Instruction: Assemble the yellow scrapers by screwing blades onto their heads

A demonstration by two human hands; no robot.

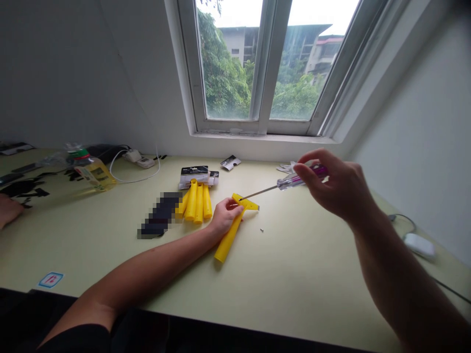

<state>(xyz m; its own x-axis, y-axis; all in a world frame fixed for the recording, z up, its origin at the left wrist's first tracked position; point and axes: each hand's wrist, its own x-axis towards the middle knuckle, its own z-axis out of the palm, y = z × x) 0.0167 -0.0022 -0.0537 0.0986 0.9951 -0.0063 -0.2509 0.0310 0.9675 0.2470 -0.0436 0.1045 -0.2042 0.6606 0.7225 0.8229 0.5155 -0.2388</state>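
Note:
A yellow scraper [228, 238] with a T-shaped head lies slanted over the table, its handle pointing toward me. My left hand [225, 215] is closed around it just below the head. In my right hand [333, 184] is a screwdriver [290, 182] with a clear and purple handle, pinched between thumb and fingers. Its metal shaft slopes down to the left, and the tip meets the scraper's head near its left end. A small screw [261, 230] rests on the table just right of the scraper.
Several yellow scrapers [198, 201] and their card packaging [194, 175] lie behind my left hand, beside a pixelated dark object [162, 215]. A bottle of yellow liquid [93, 171] leans at the left, near another person's hand [9, 211]. A white adapter [419, 245] sits at the right.

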